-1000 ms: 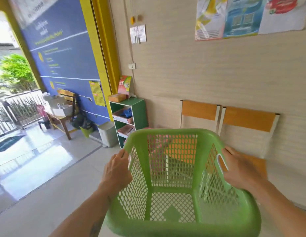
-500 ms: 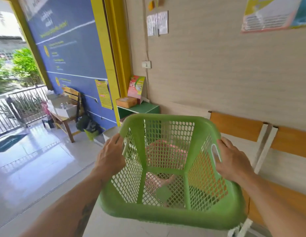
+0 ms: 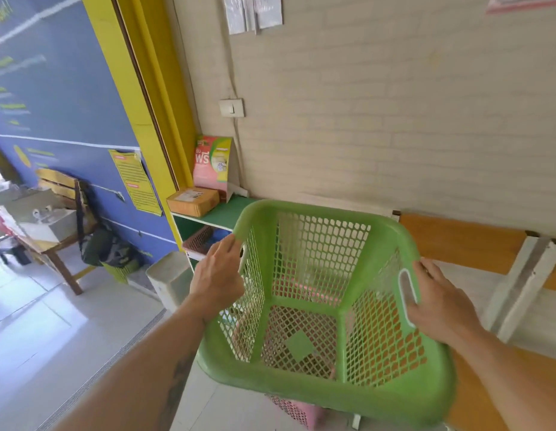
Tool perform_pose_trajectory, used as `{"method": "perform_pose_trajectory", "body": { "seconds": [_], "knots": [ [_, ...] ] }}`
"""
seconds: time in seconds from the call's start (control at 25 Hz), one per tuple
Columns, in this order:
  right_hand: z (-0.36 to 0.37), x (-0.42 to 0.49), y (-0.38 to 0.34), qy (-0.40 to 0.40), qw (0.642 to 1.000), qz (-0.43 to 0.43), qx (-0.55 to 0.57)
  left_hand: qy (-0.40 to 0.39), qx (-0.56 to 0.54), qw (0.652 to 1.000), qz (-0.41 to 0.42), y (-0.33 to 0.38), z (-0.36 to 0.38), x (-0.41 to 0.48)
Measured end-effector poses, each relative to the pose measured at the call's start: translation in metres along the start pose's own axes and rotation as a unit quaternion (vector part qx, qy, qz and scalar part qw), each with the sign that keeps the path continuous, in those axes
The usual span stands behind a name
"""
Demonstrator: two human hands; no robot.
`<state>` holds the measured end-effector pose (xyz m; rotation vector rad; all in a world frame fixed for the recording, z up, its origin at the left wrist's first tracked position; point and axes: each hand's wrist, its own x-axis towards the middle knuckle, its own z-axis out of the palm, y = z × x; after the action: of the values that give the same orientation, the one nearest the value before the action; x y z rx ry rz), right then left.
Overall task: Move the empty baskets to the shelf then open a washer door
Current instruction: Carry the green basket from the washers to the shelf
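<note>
An empty green mesh basket fills the middle of the head view, held in the air and tilted slightly. My left hand grips its left rim and handle. My right hand grips the right handle slot. Just beyond the basket stands a green shelf unit against the wall, its top partly covered by a brown box and a pink carton. A pink basket shows beneath the green one, mostly hidden. No washer is in view.
Orange-and-white chairs line the beige wall on the right. A white bin stands left of the shelf unit. A wooden table and a dark bag stand further left by the blue wall. Tiled floor stretches to the left.
I have moved closer to the green shelf unit, carrying the basket. The shelf and chairs now appear larger and nearer, and the pink basket lies directly under the green one.
</note>
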<state>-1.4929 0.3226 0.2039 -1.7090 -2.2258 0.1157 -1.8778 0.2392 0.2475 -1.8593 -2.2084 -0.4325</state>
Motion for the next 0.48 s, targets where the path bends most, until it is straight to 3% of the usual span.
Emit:
{"method": "perform_pose_trajectory", "body": {
  "seconds": [0.32,0.48],
  "knots": [
    [0.053,0.108,-0.037,-0.075,0.991,0.110,0.002,-0.068,0.018,0.993,0.094,-0.062,0.102,0.161],
    [0.098,0.142,-0.063,-0.106,0.981,0.164,-0.010,-0.110,-0.032,0.982,0.151,-0.096,0.168,0.226]
  ]
}}
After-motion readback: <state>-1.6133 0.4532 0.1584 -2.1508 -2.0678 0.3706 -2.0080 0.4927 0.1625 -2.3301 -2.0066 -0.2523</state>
